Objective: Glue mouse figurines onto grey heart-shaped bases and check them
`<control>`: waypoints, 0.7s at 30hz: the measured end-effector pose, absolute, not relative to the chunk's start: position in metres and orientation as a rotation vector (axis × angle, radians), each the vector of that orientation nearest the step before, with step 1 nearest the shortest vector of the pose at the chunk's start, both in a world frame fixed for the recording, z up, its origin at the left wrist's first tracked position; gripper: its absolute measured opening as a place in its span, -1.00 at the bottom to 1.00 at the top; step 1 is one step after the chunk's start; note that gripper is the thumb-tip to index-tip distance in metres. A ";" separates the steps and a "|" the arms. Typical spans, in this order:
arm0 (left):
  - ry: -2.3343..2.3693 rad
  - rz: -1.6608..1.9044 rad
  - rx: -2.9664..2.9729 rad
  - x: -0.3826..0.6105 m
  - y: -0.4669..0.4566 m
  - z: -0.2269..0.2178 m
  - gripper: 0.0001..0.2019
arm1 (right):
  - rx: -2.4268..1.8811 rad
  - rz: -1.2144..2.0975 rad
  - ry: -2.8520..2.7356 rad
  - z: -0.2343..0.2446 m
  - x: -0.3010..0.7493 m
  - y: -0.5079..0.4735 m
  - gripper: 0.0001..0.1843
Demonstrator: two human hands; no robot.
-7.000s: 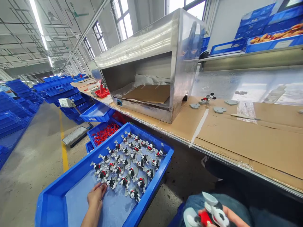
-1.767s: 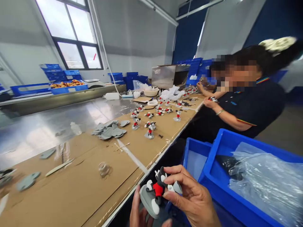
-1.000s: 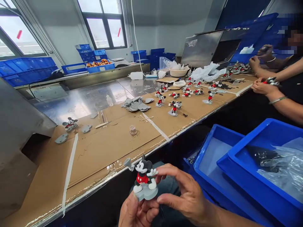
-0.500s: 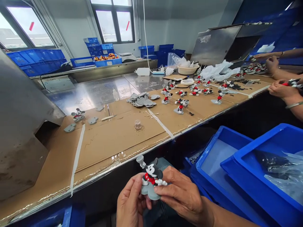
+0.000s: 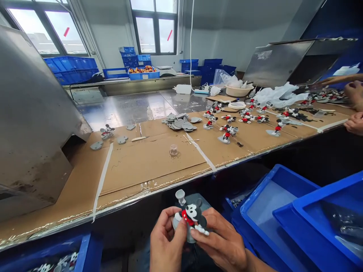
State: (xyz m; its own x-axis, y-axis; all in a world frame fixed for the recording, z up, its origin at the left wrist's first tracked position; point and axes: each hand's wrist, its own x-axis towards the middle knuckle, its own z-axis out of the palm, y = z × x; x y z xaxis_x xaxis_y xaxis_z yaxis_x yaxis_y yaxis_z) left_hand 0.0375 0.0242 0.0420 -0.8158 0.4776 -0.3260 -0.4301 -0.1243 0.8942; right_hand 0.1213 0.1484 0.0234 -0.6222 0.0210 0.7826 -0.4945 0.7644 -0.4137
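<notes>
The fingers of the left hand and right hand are clamping a painted cartoon-mouse figurine between them, pressing on its grey base. Its long axis is tilting upward beyond the fingertips, with a thin arm and grey cup pointing away. The figurine is appearing light, stiff and fragile at that arm; the base is offering the safest hold.
</notes>
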 end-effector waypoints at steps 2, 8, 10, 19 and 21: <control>1.621 2.013 0.092 0.039 0.024 0.041 -0.52 | 0.369 0.800 -2.107 0.017 0.122 0.148 -0.51; 1.582 2.155 0.098 0.040 0.020 0.045 -0.64 | 0.083 1.207 -2.022 0.003 0.133 0.139 -0.66; 1.553 2.172 0.113 0.040 0.019 0.046 -0.65 | -0.224 1.710 -1.899 0.007 0.135 0.132 -0.79; 1.646 2.241 0.161 0.050 0.006 0.031 -0.64 | -0.578 2.580 -1.443 0.037 0.125 0.122 -0.61; 1.689 2.279 0.157 0.055 0.001 0.029 -0.69 | -0.524 2.499 -1.533 0.035 0.127 0.123 -0.68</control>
State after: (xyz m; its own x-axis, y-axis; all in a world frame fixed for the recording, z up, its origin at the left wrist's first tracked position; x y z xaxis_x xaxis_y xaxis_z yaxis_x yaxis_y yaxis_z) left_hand 0.0548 0.0015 0.0289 -0.9493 0.3015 -0.0894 -0.1732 -0.2640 0.9488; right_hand 0.1274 0.1232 0.0353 -0.9253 0.3161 -0.2097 0.0436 -0.4605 -0.8866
